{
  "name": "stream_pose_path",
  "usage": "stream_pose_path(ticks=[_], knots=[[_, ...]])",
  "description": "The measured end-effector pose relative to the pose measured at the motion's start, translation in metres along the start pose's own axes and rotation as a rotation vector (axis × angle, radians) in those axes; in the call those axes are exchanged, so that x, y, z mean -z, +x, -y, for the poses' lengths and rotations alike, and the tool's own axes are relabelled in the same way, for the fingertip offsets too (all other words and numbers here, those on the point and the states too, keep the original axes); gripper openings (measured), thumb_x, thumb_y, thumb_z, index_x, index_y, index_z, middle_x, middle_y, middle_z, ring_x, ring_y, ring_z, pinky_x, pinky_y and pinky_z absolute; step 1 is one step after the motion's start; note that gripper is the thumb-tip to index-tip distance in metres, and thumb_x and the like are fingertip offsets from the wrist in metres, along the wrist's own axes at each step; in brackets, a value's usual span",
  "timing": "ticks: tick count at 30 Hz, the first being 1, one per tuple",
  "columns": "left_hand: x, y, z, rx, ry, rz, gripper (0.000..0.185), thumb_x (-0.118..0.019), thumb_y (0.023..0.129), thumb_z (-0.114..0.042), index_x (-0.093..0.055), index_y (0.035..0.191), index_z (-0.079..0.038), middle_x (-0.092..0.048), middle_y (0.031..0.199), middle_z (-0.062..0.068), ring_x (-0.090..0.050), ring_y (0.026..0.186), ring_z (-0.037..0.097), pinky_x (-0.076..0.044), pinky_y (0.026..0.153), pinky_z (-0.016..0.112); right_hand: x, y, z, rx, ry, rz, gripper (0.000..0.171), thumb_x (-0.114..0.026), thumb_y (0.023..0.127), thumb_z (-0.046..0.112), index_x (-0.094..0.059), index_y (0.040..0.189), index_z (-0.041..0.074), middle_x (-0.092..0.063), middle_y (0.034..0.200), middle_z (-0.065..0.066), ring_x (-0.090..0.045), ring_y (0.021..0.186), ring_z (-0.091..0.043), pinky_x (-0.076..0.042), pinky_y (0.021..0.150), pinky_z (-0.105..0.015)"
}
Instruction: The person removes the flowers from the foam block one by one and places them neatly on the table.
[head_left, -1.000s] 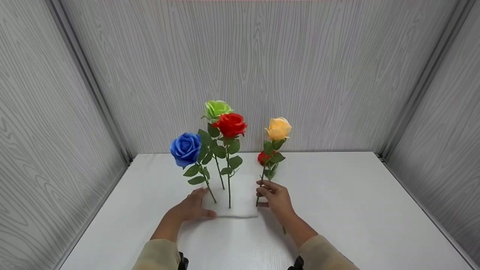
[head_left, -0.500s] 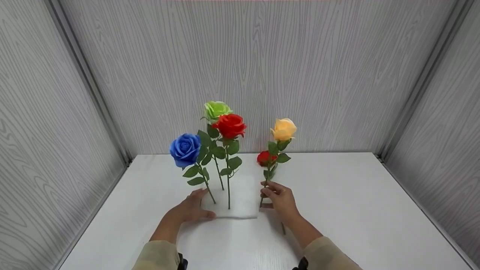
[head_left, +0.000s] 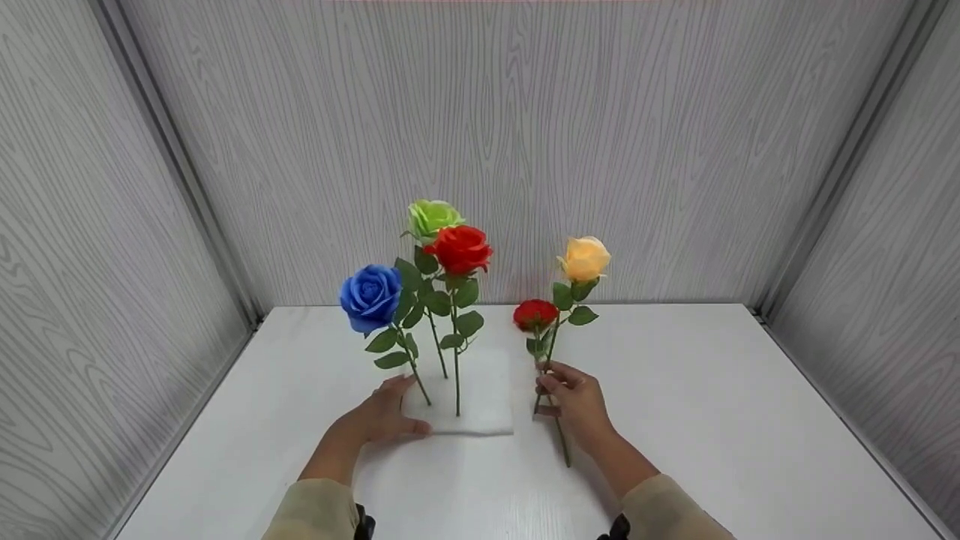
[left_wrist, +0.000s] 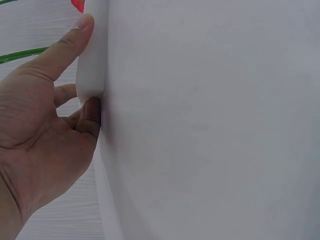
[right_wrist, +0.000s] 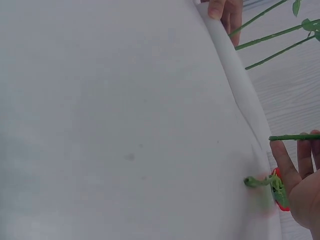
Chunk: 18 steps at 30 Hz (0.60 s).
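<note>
In the head view my left hand point(head_left: 381, 416) grips the left side of a white foam block point(head_left: 484, 421), thumb at its front corner; the left wrist view shows thumb and fingers about the foam's end. My right hand point(head_left: 579, 401) pinches the stem of a yellow rose point(head_left: 585, 259), its bloom up and leaning right. That stem's lower end is just right of the block. A blue rose point(head_left: 371, 298), a green rose point(head_left: 433, 217) and a red rose point(head_left: 460, 250) stand in the foam, the blue one tilted left.
A second red rose point(head_left: 535, 315) lies on the white table point(head_left: 697, 397), its stem passing behind my right hand toward the front. Grey wood-grain panels point(head_left: 480, 135) enclose the table at the back and both sides.
My right hand has moved right with the yellow rose, away from the block, so the lying red rose shows more. My left hand and the standing roses stay in place.
</note>
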<state>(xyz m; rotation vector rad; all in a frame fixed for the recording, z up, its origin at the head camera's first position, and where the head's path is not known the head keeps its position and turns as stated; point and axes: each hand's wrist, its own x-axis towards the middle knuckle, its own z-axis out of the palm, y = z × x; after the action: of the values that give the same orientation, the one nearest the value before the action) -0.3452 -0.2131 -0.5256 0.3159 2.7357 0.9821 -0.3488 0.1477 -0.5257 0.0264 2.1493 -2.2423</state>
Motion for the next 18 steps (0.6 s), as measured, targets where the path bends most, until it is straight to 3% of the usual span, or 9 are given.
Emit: stream_pose_path(ticks=[11,18], knots=[[-0.002,0.001,0.001,-0.015,0.01,-0.01,0.112,-0.093,0.085,-0.044,-0.033,0.168,0.002,-0.03,0.174,0.032,-0.03,0.162,0.052,-0.031,0.132,0.064,0.015,-0.004,0.004,0.027,-0.037,-0.016,0.032,-0.067,0.107,0.007,-0.071,0.138,0.001,-0.075,0.112,-0.019,-0.076,0.104,-0.028,-0.068,0.078,-0.038],[-0.001,-0.001,0.002,-0.017,0.009,-0.012,0.111,-0.093,0.085,-0.044,-0.035,0.166,0.003,-0.03,0.173,0.032,-0.03,0.162,0.053,-0.03,0.132,0.065,0.027,-0.003,0.007,0.023,-0.042,-0.041,0.027,-0.067,0.106,0.006,-0.075,0.133,0.006,-0.074,0.117,-0.021,-0.076,0.105,-0.026,-0.069,0.081,-0.042]])
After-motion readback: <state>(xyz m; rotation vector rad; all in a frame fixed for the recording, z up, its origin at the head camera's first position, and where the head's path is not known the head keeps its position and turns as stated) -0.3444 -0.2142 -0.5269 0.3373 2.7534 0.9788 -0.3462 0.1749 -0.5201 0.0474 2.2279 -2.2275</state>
